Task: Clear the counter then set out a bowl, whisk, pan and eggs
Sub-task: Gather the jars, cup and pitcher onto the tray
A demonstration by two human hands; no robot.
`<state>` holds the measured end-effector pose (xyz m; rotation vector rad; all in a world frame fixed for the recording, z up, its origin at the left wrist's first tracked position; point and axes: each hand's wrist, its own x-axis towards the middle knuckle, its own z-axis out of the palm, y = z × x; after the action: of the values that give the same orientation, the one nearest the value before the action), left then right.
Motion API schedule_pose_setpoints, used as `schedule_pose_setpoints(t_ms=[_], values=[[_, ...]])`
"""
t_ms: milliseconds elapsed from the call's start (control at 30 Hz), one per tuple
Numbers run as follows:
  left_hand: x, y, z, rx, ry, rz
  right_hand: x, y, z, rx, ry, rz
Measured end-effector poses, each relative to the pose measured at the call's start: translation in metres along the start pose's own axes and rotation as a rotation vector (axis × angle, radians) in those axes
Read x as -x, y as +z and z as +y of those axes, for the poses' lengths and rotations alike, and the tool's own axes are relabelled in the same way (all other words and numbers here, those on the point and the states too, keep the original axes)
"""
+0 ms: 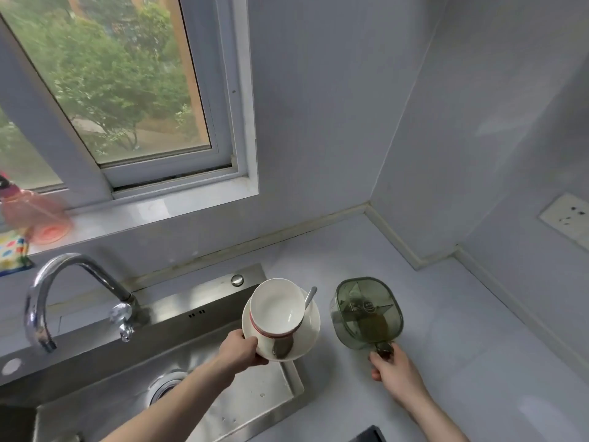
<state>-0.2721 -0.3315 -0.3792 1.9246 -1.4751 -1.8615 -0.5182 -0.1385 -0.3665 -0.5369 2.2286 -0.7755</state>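
My left hand grips the near rim of a white plate, tilted over the sink's right edge. On the plate sit a white bowl with a red band and a metal spoon. To the right, a green translucent lidded container rests on the grey counter. My right hand holds its short handle at the near side.
A steel sink with a drain lies at lower left, with a chrome tap behind it. A pink bottle stands on the window sill. A wall socket is at right. A dark object shows at the bottom edge.
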Motion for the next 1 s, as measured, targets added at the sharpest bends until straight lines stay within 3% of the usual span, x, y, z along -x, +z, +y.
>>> schedule_pose_setpoints(t_ms=[300,567,667,1000], values=[[0.055,-0.007,-0.038,-0.037,0.123,-0.135,0.118,0.004,0.043,-0.161,0.027,0.149],[0.111,-0.002,-0.082,-0.248,0.185,-0.362,0.257,0.022,0.103,-0.301,0.17,0.328],[0.126,0.0,-0.094,-0.261,0.187,-0.368,0.281,0.028,0.117,-0.305,0.198,0.349],[0.217,0.072,-0.128,-0.371,0.258,-0.536,0.388,0.007,0.206,-0.466,0.272,0.537]])
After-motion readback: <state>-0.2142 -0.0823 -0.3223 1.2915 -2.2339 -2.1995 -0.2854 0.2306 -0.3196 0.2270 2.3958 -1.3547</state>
